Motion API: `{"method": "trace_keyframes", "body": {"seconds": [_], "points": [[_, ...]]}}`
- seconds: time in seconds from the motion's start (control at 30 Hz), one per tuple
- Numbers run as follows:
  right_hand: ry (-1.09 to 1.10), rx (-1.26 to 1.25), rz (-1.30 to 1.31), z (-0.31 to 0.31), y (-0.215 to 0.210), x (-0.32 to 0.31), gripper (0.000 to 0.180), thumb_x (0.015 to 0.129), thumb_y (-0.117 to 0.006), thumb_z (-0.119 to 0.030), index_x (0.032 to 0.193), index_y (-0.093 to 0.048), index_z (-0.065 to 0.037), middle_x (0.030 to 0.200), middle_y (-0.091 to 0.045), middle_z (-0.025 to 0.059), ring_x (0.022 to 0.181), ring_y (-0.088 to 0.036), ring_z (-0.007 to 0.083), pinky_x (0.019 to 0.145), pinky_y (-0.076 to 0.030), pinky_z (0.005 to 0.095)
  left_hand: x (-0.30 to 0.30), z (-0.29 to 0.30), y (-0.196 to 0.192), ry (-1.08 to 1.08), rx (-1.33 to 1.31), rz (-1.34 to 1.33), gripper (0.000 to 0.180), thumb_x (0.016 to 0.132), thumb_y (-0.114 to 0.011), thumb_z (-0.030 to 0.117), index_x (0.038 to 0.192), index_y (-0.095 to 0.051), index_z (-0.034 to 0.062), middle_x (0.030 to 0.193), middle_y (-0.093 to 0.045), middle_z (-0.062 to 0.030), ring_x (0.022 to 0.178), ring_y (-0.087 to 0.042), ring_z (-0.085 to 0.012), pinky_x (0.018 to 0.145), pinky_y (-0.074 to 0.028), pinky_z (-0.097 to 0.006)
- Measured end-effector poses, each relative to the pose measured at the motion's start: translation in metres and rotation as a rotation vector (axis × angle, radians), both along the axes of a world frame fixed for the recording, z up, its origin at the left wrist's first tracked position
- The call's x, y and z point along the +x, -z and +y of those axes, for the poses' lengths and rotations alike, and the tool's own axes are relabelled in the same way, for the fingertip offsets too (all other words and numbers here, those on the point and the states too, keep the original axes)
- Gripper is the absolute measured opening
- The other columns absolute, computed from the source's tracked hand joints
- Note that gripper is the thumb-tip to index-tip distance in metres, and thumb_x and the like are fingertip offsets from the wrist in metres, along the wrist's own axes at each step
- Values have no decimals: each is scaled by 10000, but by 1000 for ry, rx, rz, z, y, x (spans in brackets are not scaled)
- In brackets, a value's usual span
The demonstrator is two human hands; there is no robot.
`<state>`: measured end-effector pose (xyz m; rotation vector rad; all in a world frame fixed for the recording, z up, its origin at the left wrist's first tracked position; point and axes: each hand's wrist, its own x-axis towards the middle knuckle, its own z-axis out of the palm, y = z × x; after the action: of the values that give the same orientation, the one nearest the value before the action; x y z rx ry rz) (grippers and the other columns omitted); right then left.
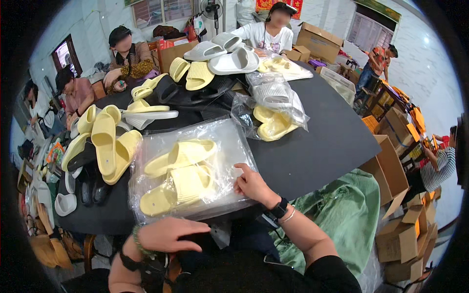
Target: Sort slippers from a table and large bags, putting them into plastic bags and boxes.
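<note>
A pair of pale yellow slide sandals (180, 176) lies inside a clear plastic bag (229, 141) on the black table (317, 141) in front of me. My right hand (251, 184) rests on the bag's right edge, fingers spread against the plastic beside the sandals. My left hand (171, 234) lies palm down at the table's near edge, just below the bag, with its fingers apart and nothing in it. A beaded bracelet is on my left wrist, and a dark watch and a thin bracelet on my right.
Loose yellow, white and black sandals (105, 139) are heaped at the left and far side of the table. More bagged sandals (273, 110) lie beyond. Several people sit around the table. Cardboard boxes (391, 171) and a green cloth (342, 210) stand at right.
</note>
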<state>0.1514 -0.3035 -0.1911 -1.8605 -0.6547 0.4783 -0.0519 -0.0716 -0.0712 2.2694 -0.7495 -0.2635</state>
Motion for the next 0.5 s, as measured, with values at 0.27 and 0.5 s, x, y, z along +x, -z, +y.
{"method": "trace_keyframes", "body": {"seconds": [0.27, 0.5], "points": [[13, 25, 17, -2, -4, -13, 399, 928, -508, -58, 1308, -414, 17, 714, -661, 104, 575, -639, 152, 558, -526, 293, 84, 97, 2, -853, 255, -330, 231, 859, -639, 212, 976, -669, 15, 913, -680, -154, 831, -658, -321, 723, -525, -412], [72, 27, -8, -6, -3, -6, 404, 936, -547, -112, 1305, -446, 17, 671, -650, 83, 555, -633, 136, 534, -506, 290, 67, 145, 19, -822, 926, 70, 190, 782, -654, 239, 843, -647, 59, 905, -669, -172, 836, -642, -348, 734, -505, -450]]}}
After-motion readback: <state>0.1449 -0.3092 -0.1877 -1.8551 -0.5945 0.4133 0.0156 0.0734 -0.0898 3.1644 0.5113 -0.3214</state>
